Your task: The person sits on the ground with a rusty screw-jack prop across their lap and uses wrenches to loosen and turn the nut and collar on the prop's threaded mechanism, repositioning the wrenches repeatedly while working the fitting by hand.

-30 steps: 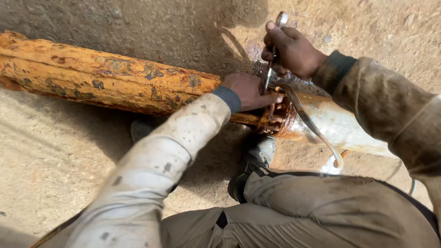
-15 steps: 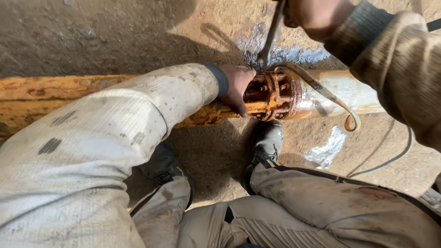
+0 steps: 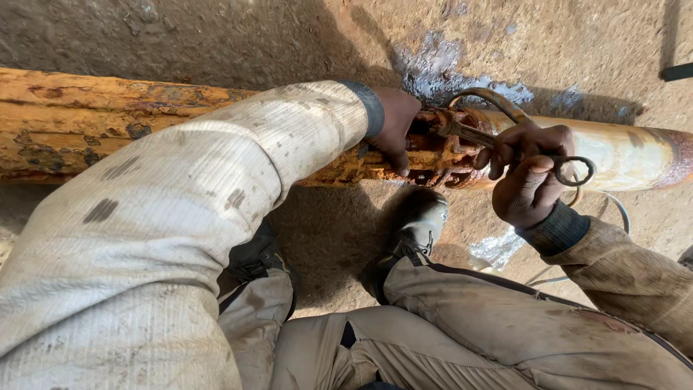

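Right hand [image 3: 530, 177], fingers curled closed around the shank of a rusted metal tool [image 3: 505, 141], whose ring-shaped end [image 3: 574, 171] protrudes just beyond the knuckles and whose far end lies against the flanged joint [image 3: 437, 152]; a second curved bar [image 3: 491, 101] arcs from above the hand toward the joint, and whether it is part of the same tool cannot be told. Left hand [image 3: 393, 130], on the opposite side of the joint, cupped over the corroded flange with fingertips pressed to its near face; the palm is hidden, so whether it holds anything cannot be told. The joint is flaky, orange-brown and lumpy, its bolts hard to make out under scale. Outward from the left hand runs a rough, pitted, rust-orange pipe [image 3: 86, 123], largely masked by the pale, stained ribbed sleeve [image 3: 180, 217]; beyond the right hand the pipe [image 3: 635, 152] is smooth and cream-coloured, cut off at the frame edge. Below the hands, a dusty grey boot [image 3: 419, 224] and khaki trouser legs [image 3: 491, 325] rest on packed earth [image 3: 216, 36]. A thin cable [image 3: 613, 209] loops behind the right wrist, partly concealed.
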Available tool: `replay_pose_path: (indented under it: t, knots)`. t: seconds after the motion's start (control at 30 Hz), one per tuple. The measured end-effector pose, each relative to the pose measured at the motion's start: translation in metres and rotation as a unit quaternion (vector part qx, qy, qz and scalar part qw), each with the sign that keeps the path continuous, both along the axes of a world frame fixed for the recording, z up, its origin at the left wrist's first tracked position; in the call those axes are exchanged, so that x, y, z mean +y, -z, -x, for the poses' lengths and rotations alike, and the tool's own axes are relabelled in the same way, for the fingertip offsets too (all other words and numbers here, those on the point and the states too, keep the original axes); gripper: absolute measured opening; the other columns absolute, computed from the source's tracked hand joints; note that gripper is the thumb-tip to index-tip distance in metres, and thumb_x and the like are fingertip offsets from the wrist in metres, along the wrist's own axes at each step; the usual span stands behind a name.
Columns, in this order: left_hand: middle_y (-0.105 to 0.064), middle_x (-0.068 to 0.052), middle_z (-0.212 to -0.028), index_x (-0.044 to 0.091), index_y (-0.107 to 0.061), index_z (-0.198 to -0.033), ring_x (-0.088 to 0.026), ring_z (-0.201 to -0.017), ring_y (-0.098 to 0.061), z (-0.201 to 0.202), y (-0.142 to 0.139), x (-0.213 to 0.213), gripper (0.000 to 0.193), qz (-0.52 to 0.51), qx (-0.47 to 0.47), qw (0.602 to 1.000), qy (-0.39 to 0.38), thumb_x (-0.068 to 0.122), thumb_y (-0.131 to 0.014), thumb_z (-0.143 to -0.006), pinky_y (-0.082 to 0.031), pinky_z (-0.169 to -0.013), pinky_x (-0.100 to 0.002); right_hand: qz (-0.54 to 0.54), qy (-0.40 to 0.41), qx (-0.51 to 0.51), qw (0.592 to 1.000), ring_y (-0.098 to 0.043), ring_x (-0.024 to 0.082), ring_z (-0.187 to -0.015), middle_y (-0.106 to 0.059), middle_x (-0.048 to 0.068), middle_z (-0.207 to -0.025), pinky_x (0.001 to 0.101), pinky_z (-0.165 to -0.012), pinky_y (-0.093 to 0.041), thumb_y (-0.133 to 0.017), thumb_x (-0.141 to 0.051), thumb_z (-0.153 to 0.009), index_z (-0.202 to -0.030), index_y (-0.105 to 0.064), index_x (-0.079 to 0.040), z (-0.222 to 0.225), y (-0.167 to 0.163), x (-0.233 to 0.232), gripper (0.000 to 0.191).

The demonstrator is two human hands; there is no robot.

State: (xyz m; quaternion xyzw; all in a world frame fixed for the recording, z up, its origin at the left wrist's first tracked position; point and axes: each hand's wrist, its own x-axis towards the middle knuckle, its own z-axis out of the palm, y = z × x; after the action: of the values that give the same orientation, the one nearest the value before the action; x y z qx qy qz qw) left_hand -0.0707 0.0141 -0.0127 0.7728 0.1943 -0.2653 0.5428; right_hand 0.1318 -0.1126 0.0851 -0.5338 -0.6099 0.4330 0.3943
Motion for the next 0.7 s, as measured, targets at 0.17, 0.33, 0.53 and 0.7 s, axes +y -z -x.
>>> replay_pose_path:
  t: [0.17,0.33,0.53,0.7]
  knots:
    - [-0.060,-0.018,-0.130,0.002,-0.056,-0.128,-0.033,-0.123,-0.059,0.005,-0.009,-0.001,0.096,-0.034,-0.017,0.999,-0.027,0.061,-0.093,-0.062,-0.051,-0.102,-0.046,0.050,0.008,0.029,0.998,-0.043,0.011,-0.056,-0.046,0.010,-0.078,0.0317,-0.060,-0.053,-0.042,-0.063,-0.111,-0.114,-0.033,-0.008,-0.012,0.006,0.006,0.055]
    - [-0.061,-0.016,-0.129,0.004,-0.056,-0.127,-0.033,-0.123,-0.060,0.009,-0.015,-0.001,0.093,-0.031,-0.012,0.999,-0.028,0.059,-0.092,-0.063,-0.051,-0.102,-0.047,0.072,0.049,0.077,0.993,-0.040,0.010,-0.054,-0.044,0.007,-0.074,0.0310,-0.058,-0.052,-0.043,-0.062,-0.112,-0.114,-0.033,-0.008,-0.013,0.008,0.002,0.055]
    - [-0.067,-0.018,-0.125,-0.001,-0.058,-0.125,-0.032,-0.116,-0.068,0.009,-0.020,0.005,0.090,0.002,0.010,1.000,-0.014,0.060,-0.089,-0.066,-0.055,-0.100,-0.045,0.036,-0.027,-0.015,0.999,-0.048,0.011,-0.052,-0.048,0.008,-0.075,0.0277,-0.053,-0.050,-0.033,-0.055,-0.115,-0.117,-0.035,-0.005,-0.004,0.009,0.021,0.049]
    - [-0.060,-0.019,-0.129,-0.001,-0.053,-0.128,-0.034,-0.118,-0.061,0.005,-0.009,0.002,0.099,-0.025,-0.002,1.000,-0.018,0.060,-0.093,-0.061,-0.052,-0.098,-0.047,0.025,-0.121,-0.178,0.976,-0.059,0.018,-0.059,-0.057,0.008,-0.077,0.0307,-0.054,-0.052,-0.031,-0.025,-0.123,-0.118,-0.039,0.002,-0.005,0.054,0.086,0.028]
